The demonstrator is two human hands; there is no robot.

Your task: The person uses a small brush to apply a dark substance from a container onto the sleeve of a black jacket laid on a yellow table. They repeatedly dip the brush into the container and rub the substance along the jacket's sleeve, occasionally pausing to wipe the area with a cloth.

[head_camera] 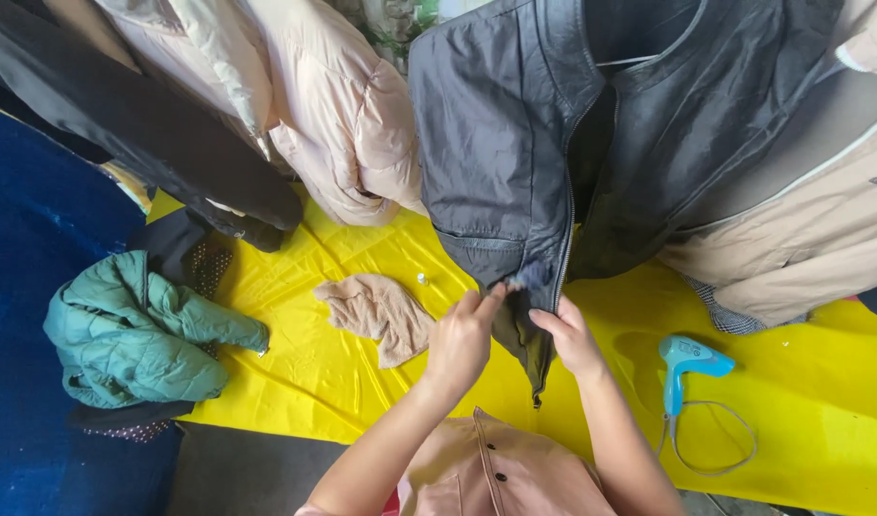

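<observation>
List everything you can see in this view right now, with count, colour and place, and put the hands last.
dark jacket: 1, dark grey, hanging at centre, zip open
puffer coat: 1, pale pink, hanging upper left of centre
black garment: 1, black, hanging far upper left
beige coat: 1, beige with grey top, hanging at right
green jacket: 1, green quilted, crumpled at left
cloth: 1, tan, lying on the sheet
plastic sheet: 1, yellow, spread under the coats
hair dryer: 1, light blue with cord, on the sheet at right
left hand: 1, pinching the dark jacket's lower edge
right hand: 1, gripping that edge by the zip
</observation>
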